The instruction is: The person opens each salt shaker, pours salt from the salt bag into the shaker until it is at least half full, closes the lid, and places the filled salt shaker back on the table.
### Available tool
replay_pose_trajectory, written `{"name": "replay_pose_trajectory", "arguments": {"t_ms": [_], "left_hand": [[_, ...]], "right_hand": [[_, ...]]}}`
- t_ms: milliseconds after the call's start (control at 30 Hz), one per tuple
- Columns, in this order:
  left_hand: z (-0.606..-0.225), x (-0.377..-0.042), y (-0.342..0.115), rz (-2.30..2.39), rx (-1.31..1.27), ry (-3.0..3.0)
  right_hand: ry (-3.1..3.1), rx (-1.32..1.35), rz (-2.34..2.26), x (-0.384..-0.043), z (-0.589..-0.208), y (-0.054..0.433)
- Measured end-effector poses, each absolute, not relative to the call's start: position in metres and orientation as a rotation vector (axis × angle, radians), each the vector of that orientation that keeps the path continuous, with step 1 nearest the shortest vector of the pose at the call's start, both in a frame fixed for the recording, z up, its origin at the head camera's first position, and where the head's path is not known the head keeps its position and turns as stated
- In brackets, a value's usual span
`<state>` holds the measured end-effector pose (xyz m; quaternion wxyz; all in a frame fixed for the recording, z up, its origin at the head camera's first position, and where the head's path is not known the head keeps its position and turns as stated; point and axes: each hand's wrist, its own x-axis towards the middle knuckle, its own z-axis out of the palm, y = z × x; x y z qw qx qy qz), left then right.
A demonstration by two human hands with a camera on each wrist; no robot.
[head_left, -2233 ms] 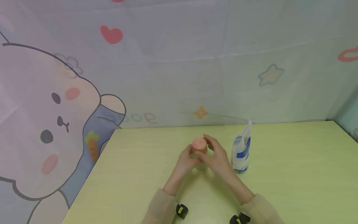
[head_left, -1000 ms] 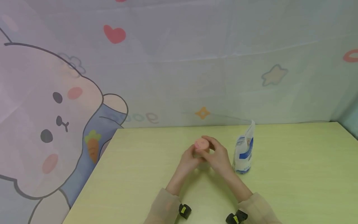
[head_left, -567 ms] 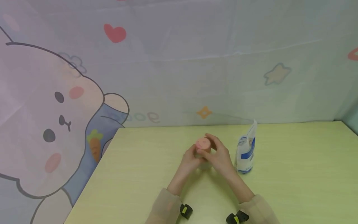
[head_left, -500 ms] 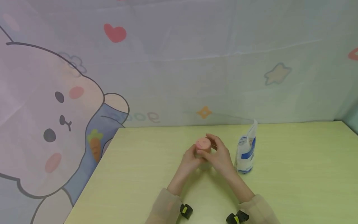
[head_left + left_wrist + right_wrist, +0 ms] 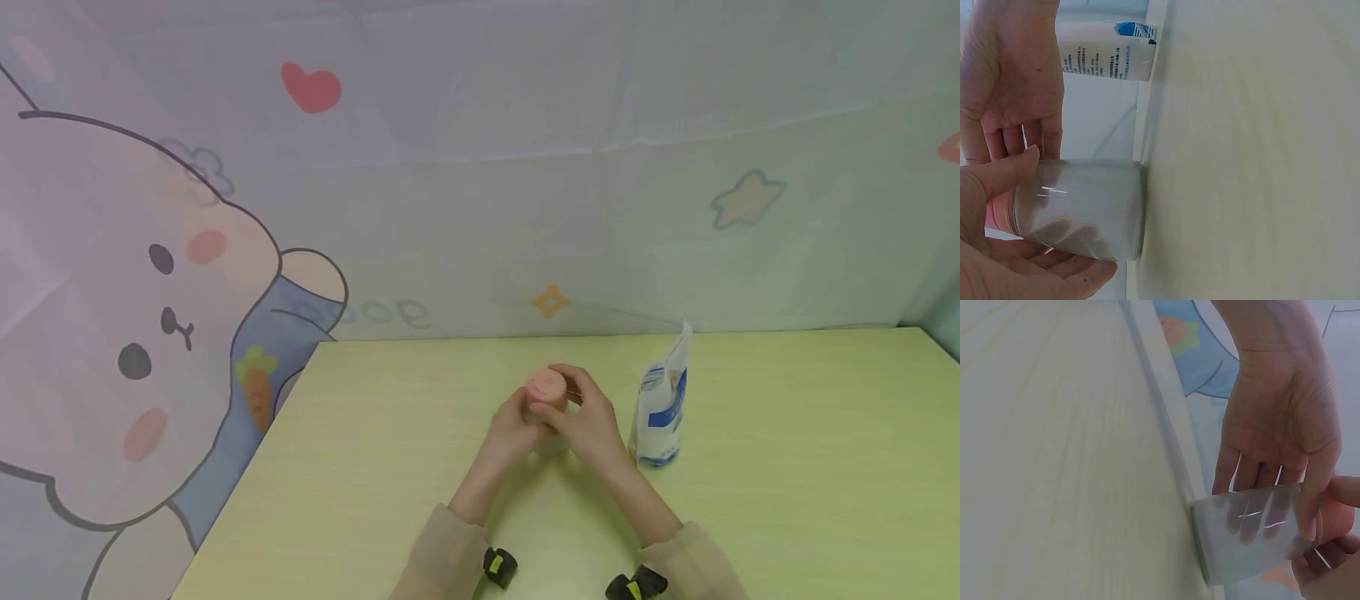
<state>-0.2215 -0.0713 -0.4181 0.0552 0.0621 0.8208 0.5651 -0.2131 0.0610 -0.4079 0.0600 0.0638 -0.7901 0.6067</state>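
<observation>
A clear glass-like jar (image 5: 1094,212) with a pinkish-orange lid (image 5: 547,387) stands on the table ahead of me. My left hand (image 5: 513,427) grips its body, the fingers curled behind it and the thumb in front; in the right wrist view those fingers show through the jar wall (image 5: 1229,540). With thumb and fingers, my right hand (image 5: 587,419) holds the lid from the right side. Its palm faces the camera in the left wrist view. In the head view both hands cover most of the jar's body.
Just right of the hands stands a white and blue packet (image 5: 660,417), its top flap pointing up. The pale wooden table (image 5: 787,467) ends at a back edge, behind which hangs a printed curtain (image 5: 480,208). Black wrist-camera mounts (image 5: 499,567) sit by both sleeves.
The head view has drifted slightly, shifting the scene to the right. Both hands stay on the jar and lid, and the right fingers shift a little around the lid.
</observation>
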Motion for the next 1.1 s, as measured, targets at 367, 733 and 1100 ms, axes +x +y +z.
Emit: {"name": "replay_pose_trajectory", "arguments": {"t_ms": [367, 733, 1100], "left_hand": [[-0.4176, -0.2218, -0.0715, 1.711, 0.201, 2.500], [-0.4184, -0.2225, -0.0729, 1.727, 0.207, 2.450], [-0.4167, -0.2214, -0.0726, 1.739, 0.203, 2.431]], "right_hand": [[-2.420, 0.221, 1.804, -0.2142, -0.4064, 0.0638], [-2.306, 0.116, 1.870, -0.2124, -0.4060, 0.0589], [-2.310, 0.119, 1.833, -0.2117, -0.4060, 0.0583]]}}
